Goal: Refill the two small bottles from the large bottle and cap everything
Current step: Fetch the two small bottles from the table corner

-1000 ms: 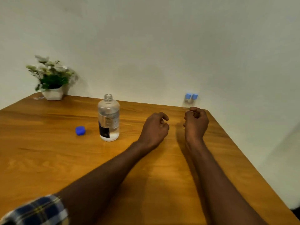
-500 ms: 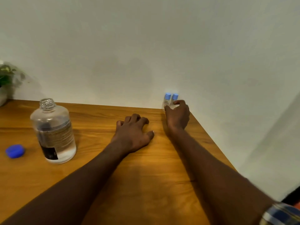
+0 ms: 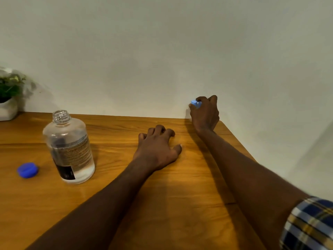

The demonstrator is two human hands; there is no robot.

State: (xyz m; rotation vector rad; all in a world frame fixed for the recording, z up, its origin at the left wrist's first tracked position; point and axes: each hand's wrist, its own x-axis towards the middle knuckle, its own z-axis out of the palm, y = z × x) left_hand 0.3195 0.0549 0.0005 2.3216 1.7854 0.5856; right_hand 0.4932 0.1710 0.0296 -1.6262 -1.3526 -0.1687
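Observation:
The large clear bottle stands uncapped on the wooden table, left of centre, with a little liquid at its bottom. Its blue cap lies on the table to its left. My left hand rests flat on the table, fingers spread, holding nothing. At the far right corner by the wall, my right hand is closed around the small bottles; only a light blue cap shows between the fingers. The bodies of the small bottles are hidden by the hand, so I cannot tell whether it holds one or both.
A potted plant in a white pot stands at the far left against the white wall. The table's right edge runs diagonally just right of my right forearm.
My right hand has closed over the small bottles at the corner and now covers them, one cap showing. My left hand has stayed flat on the table. The view shifted slightly.

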